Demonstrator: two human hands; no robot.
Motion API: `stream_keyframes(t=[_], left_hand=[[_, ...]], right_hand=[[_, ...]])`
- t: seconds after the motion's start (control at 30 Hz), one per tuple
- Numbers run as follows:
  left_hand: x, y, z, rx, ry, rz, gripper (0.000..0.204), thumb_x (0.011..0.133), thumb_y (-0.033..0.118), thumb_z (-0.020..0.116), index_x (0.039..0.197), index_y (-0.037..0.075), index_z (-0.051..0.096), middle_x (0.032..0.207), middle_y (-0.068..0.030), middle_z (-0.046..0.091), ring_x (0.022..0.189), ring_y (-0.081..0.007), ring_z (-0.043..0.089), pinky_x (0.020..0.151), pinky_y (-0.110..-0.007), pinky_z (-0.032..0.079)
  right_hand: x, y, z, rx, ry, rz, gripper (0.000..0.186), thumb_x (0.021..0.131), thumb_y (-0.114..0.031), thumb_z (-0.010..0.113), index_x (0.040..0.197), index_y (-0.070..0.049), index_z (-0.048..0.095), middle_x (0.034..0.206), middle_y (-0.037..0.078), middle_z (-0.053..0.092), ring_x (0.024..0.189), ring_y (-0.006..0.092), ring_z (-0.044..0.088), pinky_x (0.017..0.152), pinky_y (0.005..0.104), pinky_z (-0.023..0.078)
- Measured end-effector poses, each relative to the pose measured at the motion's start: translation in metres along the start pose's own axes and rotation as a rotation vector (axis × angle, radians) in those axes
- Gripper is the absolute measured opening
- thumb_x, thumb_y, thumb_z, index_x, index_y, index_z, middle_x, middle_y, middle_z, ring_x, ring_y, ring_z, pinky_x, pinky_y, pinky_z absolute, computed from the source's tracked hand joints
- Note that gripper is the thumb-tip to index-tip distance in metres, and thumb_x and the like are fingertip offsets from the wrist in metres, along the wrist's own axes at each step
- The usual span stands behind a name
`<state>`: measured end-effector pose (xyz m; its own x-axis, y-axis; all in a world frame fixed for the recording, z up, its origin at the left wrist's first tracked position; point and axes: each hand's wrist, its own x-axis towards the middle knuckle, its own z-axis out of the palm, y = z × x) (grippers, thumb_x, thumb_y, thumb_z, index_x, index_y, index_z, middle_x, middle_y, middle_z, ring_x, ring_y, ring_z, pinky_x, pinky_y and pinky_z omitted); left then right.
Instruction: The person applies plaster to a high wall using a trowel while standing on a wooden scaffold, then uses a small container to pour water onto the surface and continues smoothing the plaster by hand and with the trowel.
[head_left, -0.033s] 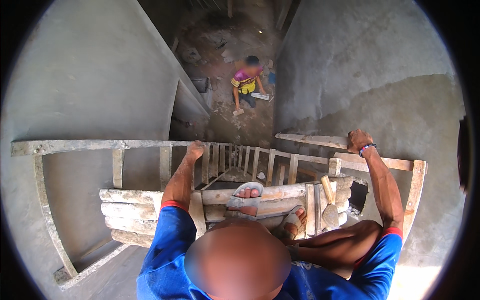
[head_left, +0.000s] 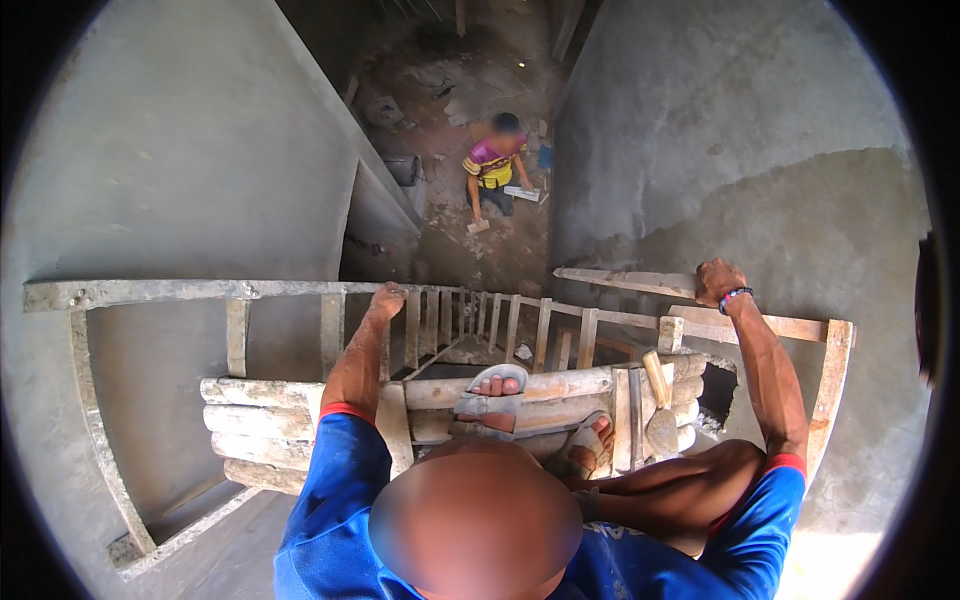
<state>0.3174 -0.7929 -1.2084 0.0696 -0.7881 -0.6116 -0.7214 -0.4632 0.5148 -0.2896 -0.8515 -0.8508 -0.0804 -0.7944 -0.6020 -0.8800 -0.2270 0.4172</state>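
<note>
My left hand (head_left: 388, 298) is closed around the long wooden rail (head_left: 180, 291) of a scaffold, at its middle. On the right, my right hand (head_left: 718, 284), with a beaded bracelet at the wrist, is wrapped over another wooden rail (head_left: 625, 281). Both arms reach out from my body. Below me, my sandalled feet (head_left: 490, 400) rest on a platform of round poles (head_left: 265, 425) lashed or laid side by side. A trowel (head_left: 661, 432) with a wooden handle lies on the platform by my right foot, beside a narrow wooden board tool (head_left: 624, 420).
Far below, a person in a yellow and purple shirt (head_left: 495, 170) crouches on the dirty floor, holding a float and a pale flat board (head_left: 521, 193). Wooden uprights and rungs (head_left: 543, 333) run down between plastered walls (head_left: 740, 120). A dark hole (head_left: 716, 395) opens in the right wall.
</note>
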Motion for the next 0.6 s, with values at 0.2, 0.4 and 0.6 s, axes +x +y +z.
stream_keyframes(t=[0.2,0.4,0.6], left_hand=[[-0.033,-0.016,-0.034,-0.492,0.017,-0.291,0.054,0.09,0.041,0.06,0.133,0.008,0.051,0.13,-0.0151,0.055,0.117,-0.0299,0.053,0.092,-0.046,0.045],[-0.053,0.005,-0.076,-0.816,-0.094,-0.356,0.089,0.081,0.071,0.052,0.146,0.015,0.032,0.14,-0.0137,0.047,0.109,-0.0368,0.055,0.091,-0.053,0.043],[-0.045,0.225,-0.068,-1.364,-0.694,0.239,0.12,0.066,0.088,0.042,0.151,0.019,-0.005,0.156,-0.0193,0.003,0.13,-0.061,0.022,0.104,-0.065,0.028]], right_hand=[[0.007,0.004,0.012,0.021,-0.006,0.033,0.04,0.068,-0.029,0.069,0.104,-0.01,0.066,0.1,0.014,0.069,0.098,0.0304,0.066,0.084,0.0409,0.054],[0.012,0.006,0.015,-0.044,-0.019,-0.028,0.038,0.068,-0.03,0.067,0.101,-0.011,0.067,0.1,0.013,0.069,0.097,0.0296,0.066,0.082,0.04,0.055],[0.011,0.029,0.034,-0.02,-0.025,0.045,0.038,0.068,-0.031,0.066,0.1,-0.011,0.068,0.099,0.013,0.07,0.095,0.0297,0.067,0.081,0.0415,0.055]])
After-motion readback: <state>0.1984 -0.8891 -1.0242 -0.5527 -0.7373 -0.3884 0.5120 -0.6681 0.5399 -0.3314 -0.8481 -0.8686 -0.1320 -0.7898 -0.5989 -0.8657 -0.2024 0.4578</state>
